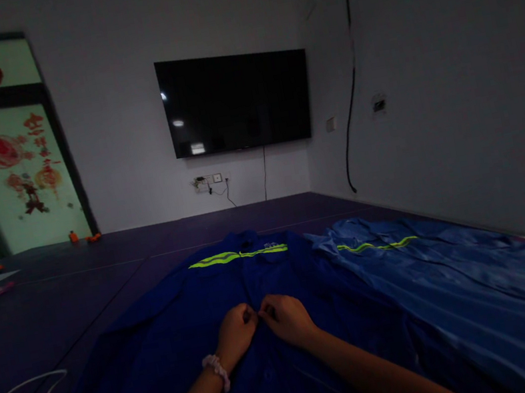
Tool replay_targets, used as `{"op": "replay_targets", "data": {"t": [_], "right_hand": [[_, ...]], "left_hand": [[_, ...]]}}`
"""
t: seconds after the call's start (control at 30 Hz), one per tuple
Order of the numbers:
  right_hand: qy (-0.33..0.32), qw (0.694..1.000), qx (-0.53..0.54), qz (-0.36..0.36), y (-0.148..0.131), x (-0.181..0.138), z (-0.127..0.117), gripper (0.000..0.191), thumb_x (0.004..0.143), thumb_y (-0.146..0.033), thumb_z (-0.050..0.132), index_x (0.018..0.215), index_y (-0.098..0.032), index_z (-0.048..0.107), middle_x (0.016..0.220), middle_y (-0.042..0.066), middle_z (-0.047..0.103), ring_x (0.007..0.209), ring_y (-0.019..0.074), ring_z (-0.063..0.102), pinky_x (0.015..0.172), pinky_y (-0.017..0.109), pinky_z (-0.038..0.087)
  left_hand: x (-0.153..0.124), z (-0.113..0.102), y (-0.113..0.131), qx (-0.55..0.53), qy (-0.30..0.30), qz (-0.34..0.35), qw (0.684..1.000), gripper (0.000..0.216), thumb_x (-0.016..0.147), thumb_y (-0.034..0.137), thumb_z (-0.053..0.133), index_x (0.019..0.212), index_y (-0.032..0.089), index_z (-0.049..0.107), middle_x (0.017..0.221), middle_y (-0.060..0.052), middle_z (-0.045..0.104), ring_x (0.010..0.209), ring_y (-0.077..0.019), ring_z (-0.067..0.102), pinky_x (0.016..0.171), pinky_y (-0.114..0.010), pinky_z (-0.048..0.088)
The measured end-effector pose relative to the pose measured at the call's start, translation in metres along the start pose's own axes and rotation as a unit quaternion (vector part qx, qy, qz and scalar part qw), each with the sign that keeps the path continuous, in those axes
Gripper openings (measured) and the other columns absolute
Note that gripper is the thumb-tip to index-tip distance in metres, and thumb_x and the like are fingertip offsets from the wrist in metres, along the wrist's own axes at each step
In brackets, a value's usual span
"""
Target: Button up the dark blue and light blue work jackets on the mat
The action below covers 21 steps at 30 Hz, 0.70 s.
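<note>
The grip of the left hand point(238, 331) and that of the right hand point(286, 317) are each pinched together on the front opening of a dark-blue cloth jacket with yellow-green chest stripes point(267, 375), their fingertips close to each other. The jacket lies spread, collar farthest from the person, on the dark purple surface point(78, 303). A lighter blue striped garment point(453, 285) lies beside it, to the right. A pale fabric scrunchie point(216, 371) circles the left wrist.
</note>
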State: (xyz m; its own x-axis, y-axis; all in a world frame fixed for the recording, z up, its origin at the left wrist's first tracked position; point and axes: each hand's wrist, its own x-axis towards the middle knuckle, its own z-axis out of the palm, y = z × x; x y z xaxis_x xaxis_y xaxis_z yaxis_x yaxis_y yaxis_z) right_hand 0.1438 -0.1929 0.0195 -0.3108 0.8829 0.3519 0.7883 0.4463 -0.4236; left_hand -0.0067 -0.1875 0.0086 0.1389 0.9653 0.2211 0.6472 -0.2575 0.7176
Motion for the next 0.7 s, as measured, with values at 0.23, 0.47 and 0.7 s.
{"op": "replay_targets", "data": {"t": [0.23, 0.47, 0.7], "right_hand": [[0.003, 1.000, 0.006, 0.014, 0.0012, 0.0016, 0.0011, 0.014, 0.080, -0.027, 0.050, 0.085, -0.022, 0.062, 0.080, -0.001, 0.067, 0.072, 0.0121, 0.060, 0.057, 0.021, 0.033], [-0.001, 0.999, 0.011, 0.030, 0.0019, 0.0028, 0.0014, 0.013, 0.079, -0.028, 0.051, 0.084, -0.022, 0.062, 0.078, -0.001, 0.068, 0.070, 0.0117, 0.060, 0.056, 0.020, 0.033], [0.004, 1.000, -0.001, -0.026, 0.0016, 0.0005, 0.0019, 0.017, 0.079, -0.023, 0.047, 0.088, -0.024, 0.061, 0.079, -0.003, 0.067, 0.072, 0.0118, 0.060, 0.058, 0.021, 0.033]], "left_hand": [[0.0005, 0.0018, -0.0022, 0.012, 0.002, 0.009, 1.000, 0.020, 0.076, 0.029, 0.043, 0.067, 0.016, 0.056, 0.065, -0.001, 0.058, 0.061, -0.0131, 0.051, 0.056, -0.023, 0.032], [0.0007, 0.0023, -0.0032, 0.021, 0.002, 0.004, 1.000, 0.021, 0.077, 0.028, 0.042, 0.067, 0.015, 0.056, 0.064, -0.001, 0.058, 0.060, -0.0130, 0.051, 0.055, -0.022, 0.031], [-0.0010, 0.0000, 0.0013, 0.024, 0.001, -0.001, 1.000, 0.017, 0.076, 0.024, 0.044, 0.066, 0.016, 0.054, 0.062, 0.000, 0.057, 0.058, -0.0117, 0.048, 0.054, -0.021, 0.030]]}}
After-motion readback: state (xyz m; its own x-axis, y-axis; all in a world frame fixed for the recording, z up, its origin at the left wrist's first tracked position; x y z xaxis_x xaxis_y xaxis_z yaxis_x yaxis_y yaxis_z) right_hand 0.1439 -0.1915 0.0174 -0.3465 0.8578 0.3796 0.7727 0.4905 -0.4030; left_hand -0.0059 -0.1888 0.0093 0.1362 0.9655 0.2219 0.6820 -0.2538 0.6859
